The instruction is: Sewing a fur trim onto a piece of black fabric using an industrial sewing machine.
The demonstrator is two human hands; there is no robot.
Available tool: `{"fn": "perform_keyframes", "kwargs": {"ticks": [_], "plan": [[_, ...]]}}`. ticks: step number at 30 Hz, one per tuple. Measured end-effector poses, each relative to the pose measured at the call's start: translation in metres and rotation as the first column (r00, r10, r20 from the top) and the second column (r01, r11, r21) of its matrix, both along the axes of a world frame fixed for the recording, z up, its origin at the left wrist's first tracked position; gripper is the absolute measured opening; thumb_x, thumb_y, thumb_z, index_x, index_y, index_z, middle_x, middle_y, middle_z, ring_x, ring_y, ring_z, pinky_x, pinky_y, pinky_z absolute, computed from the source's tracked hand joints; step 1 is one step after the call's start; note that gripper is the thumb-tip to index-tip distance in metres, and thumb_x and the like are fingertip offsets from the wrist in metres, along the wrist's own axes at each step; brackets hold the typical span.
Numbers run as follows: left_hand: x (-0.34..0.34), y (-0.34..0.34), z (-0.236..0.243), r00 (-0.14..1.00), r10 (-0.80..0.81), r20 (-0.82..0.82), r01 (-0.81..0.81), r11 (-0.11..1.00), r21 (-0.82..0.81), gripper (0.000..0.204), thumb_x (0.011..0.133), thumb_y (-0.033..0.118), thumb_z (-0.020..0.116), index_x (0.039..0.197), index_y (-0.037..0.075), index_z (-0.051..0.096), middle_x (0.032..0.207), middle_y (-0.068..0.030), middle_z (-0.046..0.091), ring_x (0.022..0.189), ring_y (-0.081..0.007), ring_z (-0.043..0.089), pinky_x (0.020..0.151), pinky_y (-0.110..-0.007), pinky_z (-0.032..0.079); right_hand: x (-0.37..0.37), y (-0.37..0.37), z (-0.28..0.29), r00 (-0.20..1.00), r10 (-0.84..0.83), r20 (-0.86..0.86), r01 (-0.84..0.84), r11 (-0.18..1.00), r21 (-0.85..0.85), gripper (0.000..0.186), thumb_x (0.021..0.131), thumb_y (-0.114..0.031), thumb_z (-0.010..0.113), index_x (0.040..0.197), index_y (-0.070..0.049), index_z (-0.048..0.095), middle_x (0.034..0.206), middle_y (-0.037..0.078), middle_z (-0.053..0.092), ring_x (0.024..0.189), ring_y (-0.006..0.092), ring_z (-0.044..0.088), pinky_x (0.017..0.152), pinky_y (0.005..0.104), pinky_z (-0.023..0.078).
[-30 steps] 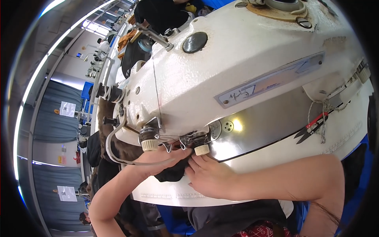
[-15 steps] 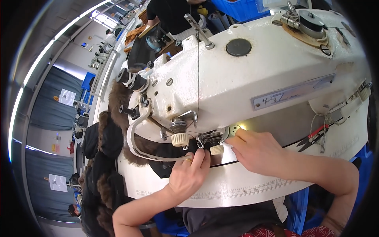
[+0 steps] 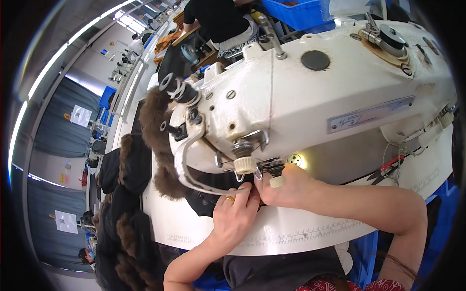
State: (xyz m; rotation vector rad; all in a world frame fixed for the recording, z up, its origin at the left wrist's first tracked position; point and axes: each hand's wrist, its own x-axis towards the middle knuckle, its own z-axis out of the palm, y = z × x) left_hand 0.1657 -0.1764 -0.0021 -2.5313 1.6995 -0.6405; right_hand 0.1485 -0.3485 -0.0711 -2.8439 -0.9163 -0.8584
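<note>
A white sewing machine (image 3: 301,97) stands before me, its needle area partly hidden behind knobs and a curved metal lever. Beneath the head lies black fabric (image 3: 200,202) with brown fur trim (image 3: 167,182) on its left side. My left hand (image 3: 235,216), with a ring on it, is at the fabric's near edge, its fingers bent and close together on the cloth. Close beside it, my right hand (image 3: 291,186) reaches under the machine head by the cream knob (image 3: 277,182). Its fingertips are hidden behind the machine parts.
Red-handled thread snips (image 3: 388,169) lie on the table at the right. Several black fur-trimmed pieces (image 3: 124,208) are piled left of the table (image 3: 194,237). A person in black (image 3: 218,22) sits beyond the machine, near a blue crate (image 3: 296,12).
My right hand has moved left from beside the small lamp toward the needle area and my left hand. The left hand stays at the fabric. The view has shifted slightly.
</note>
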Motion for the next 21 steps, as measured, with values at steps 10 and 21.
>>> {"fn": "perform_keyframes", "kwargs": {"ticks": [10,21], "plan": [[0.001,-0.004,0.003,0.998,0.037,-0.043,-0.039,0.998,-0.045,0.028,0.07,0.007,0.065,0.098,0.0,0.066,0.105,-0.0115,0.06,0.083,-0.023,0.061,0.064,-0.031,0.052,-0.002,-0.011,0.015,0.993,-0.117,0.019,0.116,0.991,0.073,0.013,0.069,-0.019,0.064,0.076,-0.009,0.065,0.061,0.005,0.058,0.049,0.0232,0.061,0.039,0.0375,0.047],[0.02,-0.028,0.039,0.981,0.116,-0.154,-0.09,0.981,0.171,0.014,0.07,0.003,0.063,0.083,0.003,0.059,0.072,-0.0116,0.061,0.062,-0.0257,0.064,0.053,-0.036,0.05,-0.003,-0.037,0.013,0.995,0.041,0.091,-0.052,0.991,0.127,0.011,0.066,-0.016,0.063,0.064,-0.008,0.056,0.059,0.005,0.056,0.05,0.0162,0.06,0.04,0.0305,0.047]]}}
